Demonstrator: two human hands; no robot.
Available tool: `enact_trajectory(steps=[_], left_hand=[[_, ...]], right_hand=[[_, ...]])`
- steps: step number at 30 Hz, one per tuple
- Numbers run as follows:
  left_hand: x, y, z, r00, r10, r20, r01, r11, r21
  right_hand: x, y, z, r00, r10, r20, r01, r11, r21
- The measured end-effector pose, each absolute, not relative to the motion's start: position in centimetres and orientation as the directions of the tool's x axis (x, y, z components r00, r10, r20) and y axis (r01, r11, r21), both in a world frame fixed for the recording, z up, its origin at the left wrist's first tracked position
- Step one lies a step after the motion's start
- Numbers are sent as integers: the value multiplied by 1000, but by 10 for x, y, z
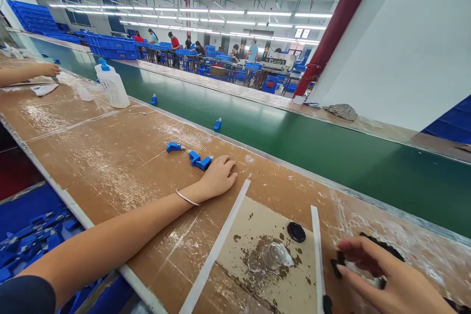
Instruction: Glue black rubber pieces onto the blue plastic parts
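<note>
Resting flat and empty on the cardboard-covered bench [110, 157], your left hand [217, 176] touches 2 blue plastic parts [199, 160], while your right hand [382, 274] pinches small black rubber pieces [336, 266] beside the green conveyor [331, 152].

bench [110, 157] left of my left hand [219, 176]: open, save blue clips [198, 161] touching its fingertips and a glue bottle [112, 86] far beyond. between my hands: glue cup [274, 255], black disc [296, 231]. ahead, conveyor belt [331, 152] clear.
</note>
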State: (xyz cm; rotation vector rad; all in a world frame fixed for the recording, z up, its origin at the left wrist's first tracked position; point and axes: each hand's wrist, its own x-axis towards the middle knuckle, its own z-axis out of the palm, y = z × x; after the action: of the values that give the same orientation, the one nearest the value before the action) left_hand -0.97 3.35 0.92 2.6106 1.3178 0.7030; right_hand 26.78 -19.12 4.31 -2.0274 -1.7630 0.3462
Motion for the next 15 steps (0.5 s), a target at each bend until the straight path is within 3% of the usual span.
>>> enact_trajectory(steps=[5,11,15], left_hand=[[-4,49,10,428,849,311,774,-522,358],[9,88,13,252,927,277,847,-350,400],[16,111,11,221,938,267,855,-318,409]], right_hand=[[213,-186,56,-152,914,377,807,335,-486],[198,-177,47,-268,903,335,805,401,-437],[198,-174,48,-318,891,325,794,438,-422]])
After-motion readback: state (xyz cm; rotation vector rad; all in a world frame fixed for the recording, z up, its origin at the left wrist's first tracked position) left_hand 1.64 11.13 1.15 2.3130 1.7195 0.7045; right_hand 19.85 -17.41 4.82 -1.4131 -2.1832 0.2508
